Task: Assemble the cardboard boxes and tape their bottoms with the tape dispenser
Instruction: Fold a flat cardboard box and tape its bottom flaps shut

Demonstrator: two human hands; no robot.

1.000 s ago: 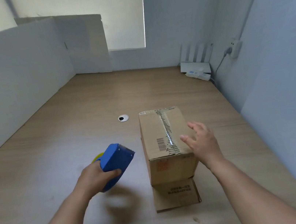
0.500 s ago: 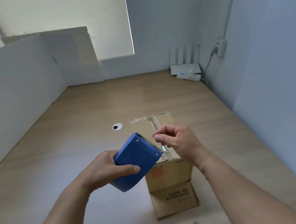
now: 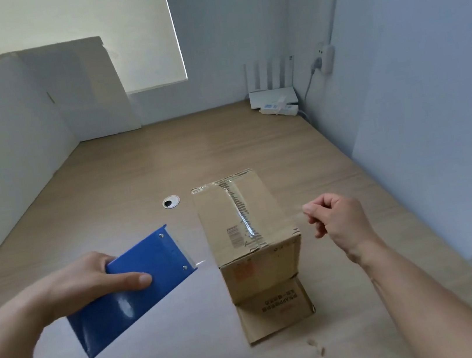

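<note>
A brown cardboard box [image 3: 243,217] stands on the wooden table [image 3: 106,182], its taped seam facing up and one flap [image 3: 275,307] lying flat toward me. My left hand [image 3: 84,281] grips the blue tape dispenser [image 3: 134,289] in the air to the left of the box, its blade end pointing at the box. To the right of the box, my right hand [image 3: 338,218] hovers with thumb and forefinger pinched together. A faint strip of clear tape seems to run from the blade over the box to those fingers.
A round cable hole [image 3: 170,201] lies in the table behind the dispenser. A white router [image 3: 273,96] and a power strip [image 3: 279,109] sit in the far right corner. White boards [image 3: 8,136] line the left side, and a wall runs close on the right.
My right hand went from the box to the dispenser's blade, pinched there, and has now drawn away to the right across the box. My left hand raised the dispenser, then drew it leftward.
</note>
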